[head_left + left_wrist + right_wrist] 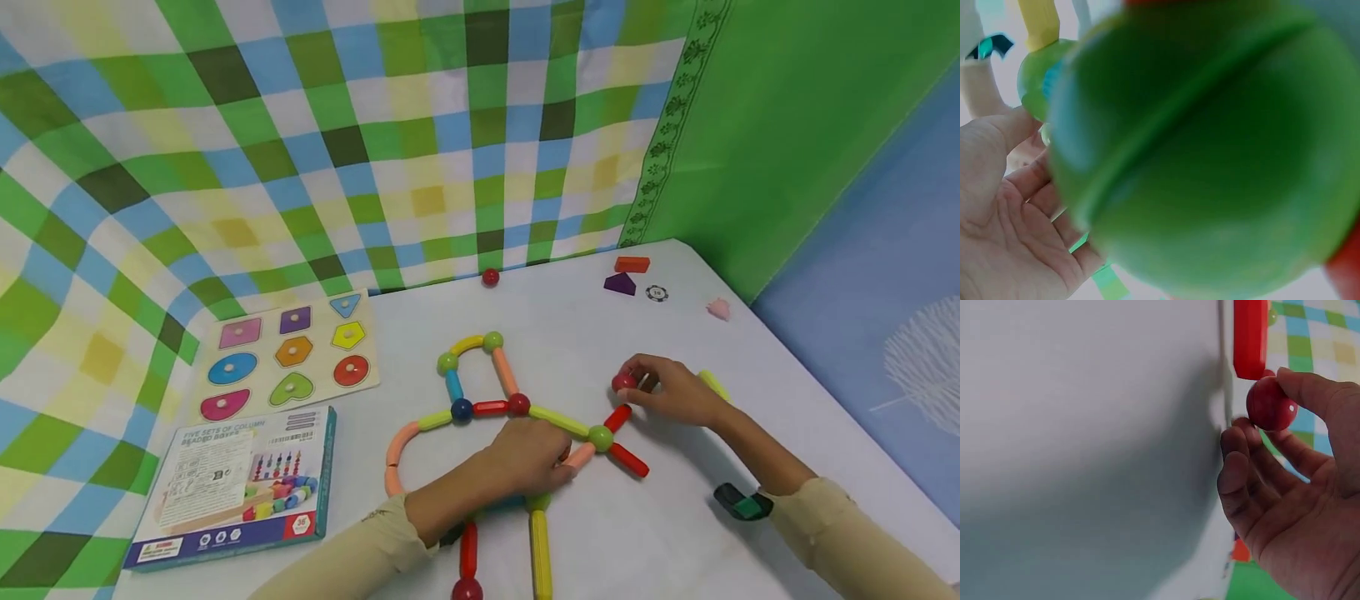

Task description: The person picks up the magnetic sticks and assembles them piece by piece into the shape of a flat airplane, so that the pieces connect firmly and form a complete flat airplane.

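Magnetic rods and balls are joined into a flat figure on the table. My right hand [678, 393] pinches a red ball [1271, 405] between thumb and fingers, just past the tip of a short red rod [618, 417]. That rod and another red rod [628, 460] stick out from a green ball [601, 438]. A peach rod [581, 456] also meets this ball, and my left hand [528, 457] holds its near end with thumb and forefinger. In the left wrist view, a big blurred green ball [1210, 156] hides much of the left hand's fingers.
On the left lie a shape puzzle board [365, 310] and a beaded-column box [240, 483]. A loose red ball [491, 277] sits at the back. Orange [632, 264] and purple blocks [620, 284] lie back right. A yellow-green rod [713, 384] is behind my right wrist.
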The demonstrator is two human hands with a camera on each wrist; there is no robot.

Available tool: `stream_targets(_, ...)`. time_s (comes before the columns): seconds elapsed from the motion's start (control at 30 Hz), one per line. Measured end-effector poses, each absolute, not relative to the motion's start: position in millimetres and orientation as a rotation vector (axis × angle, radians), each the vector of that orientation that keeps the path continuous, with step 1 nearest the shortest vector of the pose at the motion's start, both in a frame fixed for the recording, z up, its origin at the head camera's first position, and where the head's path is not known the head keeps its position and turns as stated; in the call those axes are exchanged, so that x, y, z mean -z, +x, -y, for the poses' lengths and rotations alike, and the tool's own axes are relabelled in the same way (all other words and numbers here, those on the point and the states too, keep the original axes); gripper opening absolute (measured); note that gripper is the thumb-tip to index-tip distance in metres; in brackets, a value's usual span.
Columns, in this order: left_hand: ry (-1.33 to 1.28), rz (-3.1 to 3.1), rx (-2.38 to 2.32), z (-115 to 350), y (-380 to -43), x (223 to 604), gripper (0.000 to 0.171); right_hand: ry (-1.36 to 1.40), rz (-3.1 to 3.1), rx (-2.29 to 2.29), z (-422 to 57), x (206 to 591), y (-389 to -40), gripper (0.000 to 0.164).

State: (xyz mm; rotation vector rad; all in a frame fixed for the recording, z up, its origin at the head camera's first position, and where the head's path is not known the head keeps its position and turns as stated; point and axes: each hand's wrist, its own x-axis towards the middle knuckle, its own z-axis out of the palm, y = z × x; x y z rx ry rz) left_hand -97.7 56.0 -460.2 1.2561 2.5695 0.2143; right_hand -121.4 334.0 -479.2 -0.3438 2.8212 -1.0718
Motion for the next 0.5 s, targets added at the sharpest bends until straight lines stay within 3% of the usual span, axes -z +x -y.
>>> stream_targets(0.2,1.210,-2.541,-0.217,-56,-97,458,0.026,-0.300,-2.833,1.156,-344,496,-98,0.032)
stream_targets(0.5,1.297,-2.597,-0.198,-71,-103,451,0.028,-0.334,-2.825,1.234,-351,502,-91,0.027)
